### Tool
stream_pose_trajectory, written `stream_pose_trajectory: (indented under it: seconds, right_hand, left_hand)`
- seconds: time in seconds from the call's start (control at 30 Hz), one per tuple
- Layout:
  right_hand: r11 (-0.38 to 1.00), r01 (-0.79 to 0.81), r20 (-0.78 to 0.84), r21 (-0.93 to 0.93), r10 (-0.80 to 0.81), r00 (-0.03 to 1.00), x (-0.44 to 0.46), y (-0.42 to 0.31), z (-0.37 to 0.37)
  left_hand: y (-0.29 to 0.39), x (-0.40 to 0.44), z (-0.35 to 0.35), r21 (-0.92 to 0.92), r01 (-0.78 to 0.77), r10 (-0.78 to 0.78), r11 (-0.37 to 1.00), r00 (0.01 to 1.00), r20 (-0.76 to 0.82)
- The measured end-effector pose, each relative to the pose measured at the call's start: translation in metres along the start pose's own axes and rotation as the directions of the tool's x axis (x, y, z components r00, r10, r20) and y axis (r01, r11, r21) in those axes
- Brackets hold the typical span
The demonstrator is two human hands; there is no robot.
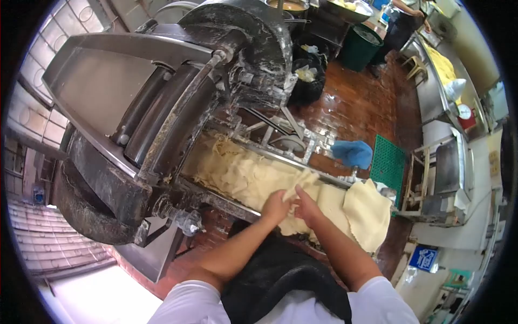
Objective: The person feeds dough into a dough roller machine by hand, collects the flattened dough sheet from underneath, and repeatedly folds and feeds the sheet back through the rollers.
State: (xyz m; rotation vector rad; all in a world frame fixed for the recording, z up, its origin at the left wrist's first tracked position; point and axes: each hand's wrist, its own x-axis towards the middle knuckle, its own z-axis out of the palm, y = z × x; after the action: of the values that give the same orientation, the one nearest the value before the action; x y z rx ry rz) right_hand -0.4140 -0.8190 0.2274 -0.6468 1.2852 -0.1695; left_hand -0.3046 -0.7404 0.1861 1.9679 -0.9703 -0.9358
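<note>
A long mass of pale dough point(248, 174) lies in a metal tray below the rollers. My left hand point(277, 207) is closed on a fold of this dough near the tray's middle. Close beside it, my right hand point(308, 208) also grips the raised fold, its fingers curled in against the dough. To the right of my hands, a flat dough sheet point(368, 213) with a ragged edge drapes over the tray's end. The dough hides part of my fingertips.
A large dough-rolling machine point(178, 102) with dark rollers stands at left. Beyond the tray are a blue cloth point(352, 154), a green mat point(387, 166) and a green bin point(360, 47). Another person point(404, 24) stands at the far right by a metal table point(431, 89).
</note>
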Motion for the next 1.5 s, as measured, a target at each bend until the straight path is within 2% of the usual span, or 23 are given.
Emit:
stream_pose_trajectory:
  seconds: [0.03,0.07,0.13,0.27,0.33,0.37,0.43,0.5,0.57,0.63,0.7,0.77,0.8,0.83,0.9,0.97,1.03,1.1,1.17,1.23,1.37,1.43,1.5]
  right_hand:
    - [1.000,-0.002,0.000,-0.008,0.002,1.000,0.009,0.004,-0.002]
    - [0.997,0.044,0.047,-0.070,-0.041,0.998,0.017,0.008,-0.006]
    - [0.984,0.097,0.103,-0.151,-0.082,0.991,0.010,0.006,-0.012]
    - [0.991,0.105,0.158,-0.079,-0.092,0.983,-0.010,0.006,-0.031]
    - [0.907,0.421,0.204,0.016,-0.415,0.887,-0.033,0.002,-0.034]
    - [0.905,0.426,0.211,0.023,-0.421,0.882,-0.036,-0.004,-0.037]
    - [0.958,0.105,0.126,0.267,-0.143,0.982,-0.041,-0.014,-0.051]
    - [0.940,0.157,0.165,0.304,-0.214,0.963,-0.050,-0.018,-0.067]
    - [0.938,0.203,0.155,0.280,-0.253,0.955,-0.070,-0.029,-0.075]
    - [0.934,0.229,0.229,0.274,-0.295,0.928,-0.100,-0.049,-0.068]
    - [0.912,0.256,0.244,0.320,-0.341,0.908,-0.116,-0.062,-0.065]
    - [0.894,0.260,0.268,0.366,-0.369,0.890,-0.133,-0.078,-0.057]
    - [0.895,0.282,0.268,0.346,-0.383,0.884,-0.145,-0.089,-0.049]
    - [0.885,0.280,0.306,0.371,-0.402,0.863,-0.149,-0.096,-0.046]
    - [0.874,0.265,0.362,0.408,-0.421,0.832,-0.165,-0.119,-0.032]
    - [0.836,0.340,0.416,0.432,-0.519,0.747,-0.184,-0.145,-0.007]
    - [0.846,0.346,0.479,0.406,-0.519,0.708,-0.203,-0.176,0.020]
    - [0.829,0.394,0.560,0.397,-0.559,0.611,-0.219,-0.203,0.056]
    - [0.821,0.426,0.595,0.381,-0.570,0.567,-0.231,-0.229,0.106]
    - [0.843,0.381,0.666,0.380,-0.535,0.520,-0.238,-0.256,0.160]
    - [0.805,0.478,0.793,0.350,-0.527,0.306,-0.258,-0.306,0.314]
    - [0.805,0.426,0.842,0.413,-0.516,0.158,-0.242,-0.329,0.393]
    - [0.856,0.277,0.843,0.436,-0.497,0.207,-0.223,-0.328,0.460]
  left_hand:
    - [0.005,-0.005,0.007,0.149,-0.078,0.088,0.986,0.994,-0.063]
    - [0.007,-0.006,0.009,0.143,-0.074,0.084,0.987,0.994,-0.065]
    - [0.030,-0.015,0.003,0.112,0.020,-0.035,0.993,0.992,0.125]
    - [0.042,-0.027,-0.003,0.043,-0.078,0.073,0.996,0.992,0.105]
    - [0.054,-0.031,-0.014,-0.071,-0.239,0.247,0.968,0.959,0.136]
    - [0.059,-0.034,-0.021,-0.061,-0.244,0.250,0.968,0.959,0.131]
    - [0.066,-0.041,-0.036,-0.190,-0.103,0.119,0.976,0.990,0.074]
    - [0.057,-0.045,-0.051,-0.283,-0.143,0.161,0.949,0.986,0.041]
    - [0.066,-0.055,-0.081,-0.143,-0.105,0.107,0.984,0.994,0.002]
    - [0.078,-0.072,-0.101,-0.064,-0.145,0.144,0.987,0.989,-0.006]
    - [0.115,-0.097,-0.125,0.025,-0.406,0.402,0.914,0.911,0.098]
    - [0.145,-0.115,-0.149,-0.233,-0.286,0.348,0.929,0.890,0.294]
    - [0.158,-0.121,-0.164,-0.463,-0.072,0.302,0.883,0.843,0.445]
    - [0.172,-0.127,-0.182,-0.457,-0.095,0.305,0.884,0.858,0.412]
    - [0.188,-0.138,-0.224,-0.513,0.079,0.319,0.855,0.699,0.640]
    - [0.183,-0.148,-0.258,-0.521,0.038,0.399,0.853,0.597,0.696]
    - [0.174,-0.163,-0.287,-0.531,0.067,0.407,0.845,0.565,0.718]
    - [0.158,-0.180,-0.308,-0.605,0.117,0.424,0.788,0.609,0.670]
    - [0.137,-0.193,-0.329,-0.638,0.114,0.434,0.762,0.641,0.633]
    - [0.122,-0.205,-0.354,-0.667,0.114,0.438,0.736,0.671,0.598]
    - [0.101,-0.222,-0.406,-0.739,0.004,0.505,0.673,0.729,0.463]
    - [0.095,-0.223,-0.426,-0.752,-0.139,0.577,0.644,0.733,0.359]
    - [0.093,-0.217,-0.437,-0.755,-0.161,0.603,0.635,0.714,0.355]
